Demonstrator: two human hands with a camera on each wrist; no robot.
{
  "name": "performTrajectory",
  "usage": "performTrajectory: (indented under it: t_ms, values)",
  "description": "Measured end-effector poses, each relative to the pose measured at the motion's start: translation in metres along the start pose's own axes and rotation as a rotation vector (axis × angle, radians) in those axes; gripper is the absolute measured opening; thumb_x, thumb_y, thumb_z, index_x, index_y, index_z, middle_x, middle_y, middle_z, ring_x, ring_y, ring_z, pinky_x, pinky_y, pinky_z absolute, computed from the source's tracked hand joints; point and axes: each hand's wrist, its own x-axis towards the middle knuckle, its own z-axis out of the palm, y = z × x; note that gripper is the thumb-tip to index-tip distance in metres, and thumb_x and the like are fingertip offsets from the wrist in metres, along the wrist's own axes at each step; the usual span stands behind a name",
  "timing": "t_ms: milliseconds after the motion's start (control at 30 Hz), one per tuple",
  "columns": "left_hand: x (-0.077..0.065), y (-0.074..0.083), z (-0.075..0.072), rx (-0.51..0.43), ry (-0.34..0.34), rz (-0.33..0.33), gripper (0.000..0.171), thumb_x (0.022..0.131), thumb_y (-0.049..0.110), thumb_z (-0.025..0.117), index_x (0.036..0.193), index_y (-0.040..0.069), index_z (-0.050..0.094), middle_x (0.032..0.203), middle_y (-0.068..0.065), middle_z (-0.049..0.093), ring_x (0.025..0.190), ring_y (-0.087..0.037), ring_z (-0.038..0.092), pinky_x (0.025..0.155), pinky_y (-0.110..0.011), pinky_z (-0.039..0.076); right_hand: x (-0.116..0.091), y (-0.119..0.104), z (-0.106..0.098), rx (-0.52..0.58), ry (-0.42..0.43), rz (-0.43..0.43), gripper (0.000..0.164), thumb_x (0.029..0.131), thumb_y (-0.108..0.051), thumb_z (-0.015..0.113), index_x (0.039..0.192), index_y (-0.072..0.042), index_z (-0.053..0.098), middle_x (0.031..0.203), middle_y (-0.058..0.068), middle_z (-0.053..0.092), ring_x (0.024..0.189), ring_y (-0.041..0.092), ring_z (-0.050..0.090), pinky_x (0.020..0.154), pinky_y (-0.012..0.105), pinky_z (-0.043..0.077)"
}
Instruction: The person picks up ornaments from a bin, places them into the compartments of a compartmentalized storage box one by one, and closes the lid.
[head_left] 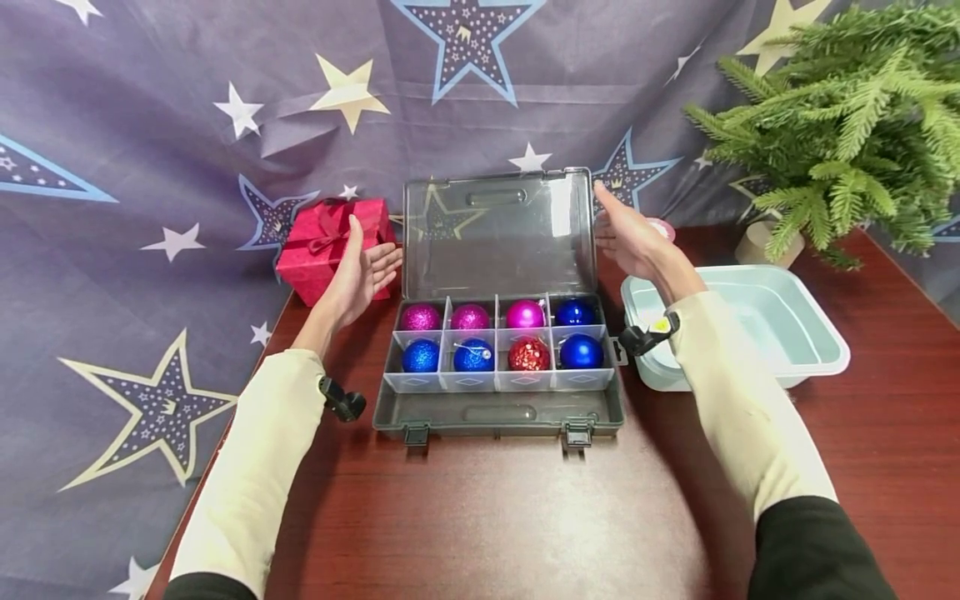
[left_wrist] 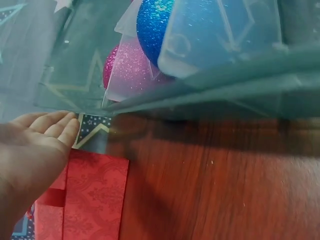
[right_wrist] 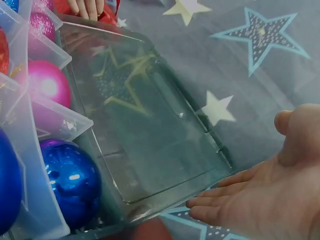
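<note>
A grey see-through plastic case (head_left: 498, 412) stands with its lid (head_left: 498, 242) raised. Inside it, clear divided compartments hold several baubles, among them a pink one (head_left: 525, 314), a red one (head_left: 528, 354) and shiny blue ones such as this bauble (right_wrist: 72, 182). My left hand (head_left: 356, 275) is at the lid's left side, fingers straight, palm turned inward, fingertips close to its edge. On the other side my right hand (head_left: 633, 237) mirrors it, fingers extended beside the lid's right edge. Neither hand holds anything.
Behind my left hand sits a red gift box (head_left: 303, 258) with a bow. A pale blue plastic basin (head_left: 817, 354) stands under my right forearm. At the back right is a small artificial fir tree (head_left: 855, 125) on a wooden base. A star-patterned cloth (head_left: 187, 317) hangs behind the table.
</note>
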Motion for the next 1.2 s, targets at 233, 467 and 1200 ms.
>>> performTrajectory:
  t_ms: [233,467,1200]
  values:
    - [-0.014,0.000,-0.001,0.011,-0.017,0.086,0.101,0.101,0.073,0.008,0.162,-0.008,0.010,0.168,-0.023,0.016,0.155,-0.030,0.019,0.127,-0.037,0.015,-0.023,-0.001,0.000,-0.020,-0.012,-0.090,0.088,0.108,-0.058,0.029,0.162,0.005,0.000,0.168,0.030,0.000,0.156,0.037,0.006,0.127,0.041,0.002]
    - [-0.027,-0.006,-0.006,0.009,-0.019,0.187,0.099,0.103,0.071,0.011,0.162,-0.008,0.014,0.166,-0.025,0.023,0.154,-0.031,0.024,0.126,-0.037,0.018,-0.041,0.002,0.005,-0.030,0.007,-0.183,0.086,0.109,-0.056,0.032,0.163,0.006,0.004,0.168,0.030,0.005,0.156,0.036,0.010,0.127,0.041,0.006]
    - [-0.072,-0.013,-0.007,0.183,-0.110,0.313,0.099,0.103,0.073,0.020,0.160,-0.008,0.019,0.164,-0.029,0.022,0.154,-0.036,0.018,0.126,-0.039,0.017,-0.100,0.027,0.008,-0.085,-0.031,-0.337,0.075,0.113,-0.046,0.024,0.161,0.010,0.009,0.165,0.030,0.018,0.154,0.037,0.017,0.127,0.043,0.011]
